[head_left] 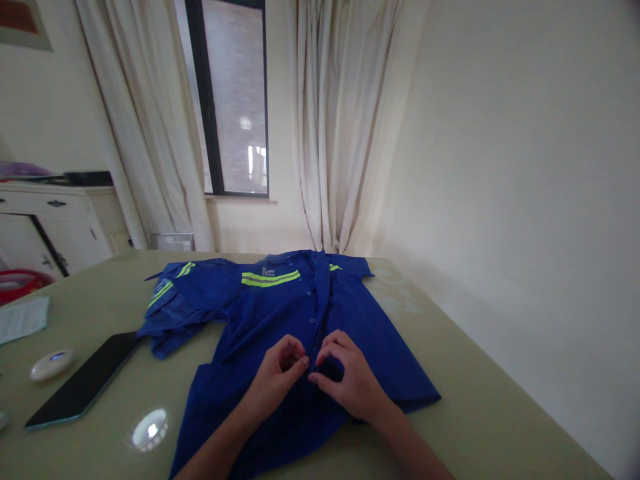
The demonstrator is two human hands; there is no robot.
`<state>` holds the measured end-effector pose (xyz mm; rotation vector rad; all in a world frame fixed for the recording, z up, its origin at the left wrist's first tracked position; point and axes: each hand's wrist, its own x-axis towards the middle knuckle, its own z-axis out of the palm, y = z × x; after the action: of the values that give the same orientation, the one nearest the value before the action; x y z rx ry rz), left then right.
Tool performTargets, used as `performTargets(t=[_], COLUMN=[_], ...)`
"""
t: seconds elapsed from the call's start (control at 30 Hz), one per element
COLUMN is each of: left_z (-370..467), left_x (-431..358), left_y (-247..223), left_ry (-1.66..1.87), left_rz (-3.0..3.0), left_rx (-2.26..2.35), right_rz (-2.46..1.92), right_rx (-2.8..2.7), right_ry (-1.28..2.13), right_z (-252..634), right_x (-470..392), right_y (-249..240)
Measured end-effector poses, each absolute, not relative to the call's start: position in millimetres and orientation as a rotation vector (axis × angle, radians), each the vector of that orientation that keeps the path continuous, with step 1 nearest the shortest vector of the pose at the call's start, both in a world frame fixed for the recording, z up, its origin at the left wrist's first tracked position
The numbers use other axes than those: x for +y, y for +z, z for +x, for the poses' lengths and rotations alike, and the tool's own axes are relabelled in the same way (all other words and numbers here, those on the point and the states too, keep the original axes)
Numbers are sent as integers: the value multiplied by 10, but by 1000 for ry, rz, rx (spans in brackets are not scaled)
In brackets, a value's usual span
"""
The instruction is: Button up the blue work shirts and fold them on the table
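- The room is bounded by pale walls; a dark-framed window [235, 100] is set at the far side, flanked by long cream curtains [340, 120], and a white cabinet [55, 230] is seen at the far left.
- Most of the lower view is filled by a pale green table [500, 413], on which everything rests.
- A blue work shirt [280, 313] with yellow-green reflective stripes is laid flat on the table, front upward, collar pointing away toward the window, one short sleeve spread to the left.
- A dark tablet [85, 380] is lying just left of the shirt, near the sleeve but apart from it.
- A folded pale cloth [23, 319] is seen at the left edge of the table, and a small white round device [51, 364] sits beside the tablet.
- The left hand [277, 377] and the right hand [350, 380] are brought together over the button placket, low on the shirt's front; each is pinched on the blue fabric there, fingertips nearly touching.
- The step in hand is judged to be the fastening of a lower button: the upper placket appears already closed, though this cannot be told for certain.
- For the next move, a fine pinch is called for, the button being eased through its hole while the opposite edge is held taut; whether the button is already through is hidden by the fingers.
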<state>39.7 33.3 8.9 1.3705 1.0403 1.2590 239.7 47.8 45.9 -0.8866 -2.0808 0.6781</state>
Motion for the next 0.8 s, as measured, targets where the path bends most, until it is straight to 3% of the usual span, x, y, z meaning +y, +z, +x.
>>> performTargets(t=[0.27,0.43,0.6,0.8], left_z=[428,386,451,580], left_x=[346,286,123,36], left_y=[80,126,156,151], left_ry=[1308,971,964,793], left_rz=[1282,1380,1747,1505], left_rx=[1030,1115,1116,855], right_rz=[-804,-867,-1297,-1580], right_rx=[-2025,-1859,-1948,-2178], right_ry=[794,1027,598,263], right_z=[2397,2507,2653,2737], right_x=[499,677,854,872], right_y=[465,443,251,145])
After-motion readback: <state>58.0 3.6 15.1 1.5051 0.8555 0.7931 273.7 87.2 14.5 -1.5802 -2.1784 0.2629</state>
